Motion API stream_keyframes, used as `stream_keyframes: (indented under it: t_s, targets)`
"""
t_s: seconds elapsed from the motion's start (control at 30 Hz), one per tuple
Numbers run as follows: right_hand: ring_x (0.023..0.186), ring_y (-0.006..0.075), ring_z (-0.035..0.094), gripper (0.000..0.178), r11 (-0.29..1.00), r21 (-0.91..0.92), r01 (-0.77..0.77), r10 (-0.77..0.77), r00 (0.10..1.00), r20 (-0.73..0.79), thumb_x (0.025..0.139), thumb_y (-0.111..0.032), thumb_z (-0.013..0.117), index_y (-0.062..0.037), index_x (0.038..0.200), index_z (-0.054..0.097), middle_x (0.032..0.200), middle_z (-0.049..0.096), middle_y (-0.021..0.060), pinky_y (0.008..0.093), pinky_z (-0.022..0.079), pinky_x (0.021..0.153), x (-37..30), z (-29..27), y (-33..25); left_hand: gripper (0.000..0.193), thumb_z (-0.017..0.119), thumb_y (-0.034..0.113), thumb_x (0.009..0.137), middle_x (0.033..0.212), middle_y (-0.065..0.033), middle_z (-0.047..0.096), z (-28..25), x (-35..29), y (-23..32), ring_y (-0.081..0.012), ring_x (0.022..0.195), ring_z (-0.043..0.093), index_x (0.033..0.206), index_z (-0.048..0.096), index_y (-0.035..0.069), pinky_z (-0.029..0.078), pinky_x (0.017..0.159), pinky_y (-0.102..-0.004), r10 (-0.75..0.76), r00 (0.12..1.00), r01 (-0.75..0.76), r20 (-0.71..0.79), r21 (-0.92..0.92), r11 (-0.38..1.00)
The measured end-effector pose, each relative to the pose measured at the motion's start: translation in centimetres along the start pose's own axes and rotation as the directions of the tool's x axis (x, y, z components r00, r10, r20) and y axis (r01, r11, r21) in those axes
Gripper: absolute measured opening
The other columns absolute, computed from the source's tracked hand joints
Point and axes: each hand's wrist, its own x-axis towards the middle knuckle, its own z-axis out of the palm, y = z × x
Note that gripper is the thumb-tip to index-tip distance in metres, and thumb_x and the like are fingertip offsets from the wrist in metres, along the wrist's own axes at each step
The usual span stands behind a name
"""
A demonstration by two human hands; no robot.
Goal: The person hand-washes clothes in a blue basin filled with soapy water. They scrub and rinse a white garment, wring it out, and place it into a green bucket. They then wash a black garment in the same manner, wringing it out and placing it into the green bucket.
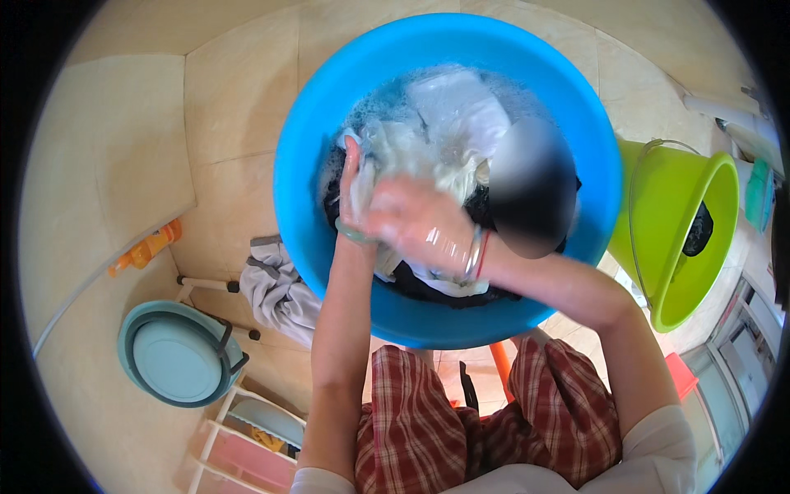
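A large blue basin [300, 189] holds sudsy water and laundry. Over it, my left hand [354, 185], a green bangle at its wrist, has hold of a wet white cloth [391, 136]; one finger points up along the cloth's edge. My right hand [420, 222], with bracelets on the wrist, is pressed against the left and closed on the same cloth, its fingers smeared by motion. Another white piece [465, 107] floats at the far side. Dark clothes [411, 284] lie beneath, and a blurred dark oval covers the right part of the water.
A lime green bucket [658, 239] with a dark item inside lies to the right. At left are a grey-and-white cloth [280, 288] on the tiles, a folding teal basin [177, 362], a white rack [218, 428] and orange bottles [146, 247] by the wall.
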Motion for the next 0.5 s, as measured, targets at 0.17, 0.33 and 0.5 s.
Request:
stream_keyframes:
  t_s: [0.17,0.33,0.5]
  targets:
    - [0.093,0.0188,0.053,0.014,0.972,-0.12,0.201,-0.206,0.978,-0.038,0.07,-0.02,0.065,-0.0156,0.084,0.065,0.096,0.053,0.0006,0.0304,0.048,0.073,-0.5,-0.6,-4.7,0.066,0.049,0.052,0.099,0.144,-0.0112,0.049,1.0,-1.0,-1.2,-0.0263,0.131,0.048,0.148,0.039,0.009,0.039,0.11,-0.0426,0.076,0.997,-0.067,-0.015,0.325,0.943]
    - [0.083,0.0156,0.055,0.012,0.972,-0.077,0.221,-0.233,0.942,-0.24,0.069,-0.021,0.07,-0.0164,0.078,0.063,0.085,0.052,-0.0012,0.0278,0.039,0.06,0.9,-0.2,-5.2,0.074,0.045,0.064,0.096,0.138,-0.0062,0.054,-2.1,1.1,1.5,-0.0161,0.123,0.051,0.143,0.047,0.006,0.04,0.105,-0.0286,-0.322,0.869,0.324,0.375,0.059,0.944]
    - [0.065,0.0169,0.057,0.013,0.971,0.016,0.238,-0.213,0.895,-0.391,0.069,-0.015,0.074,-0.0146,0.07,0.061,0.071,0.052,-0.0005,0.0316,0.043,0.05,1.3,-1.0,-2.8,0.063,0.046,0.056,0.099,0.124,-0.0067,0.061,3.0,-1.0,-1.9,-0.015,0.111,0.058,0.135,0.054,0.005,0.045,0.098,-0.0294,-0.012,0.999,0.017,-0.03,0.155,0.988]
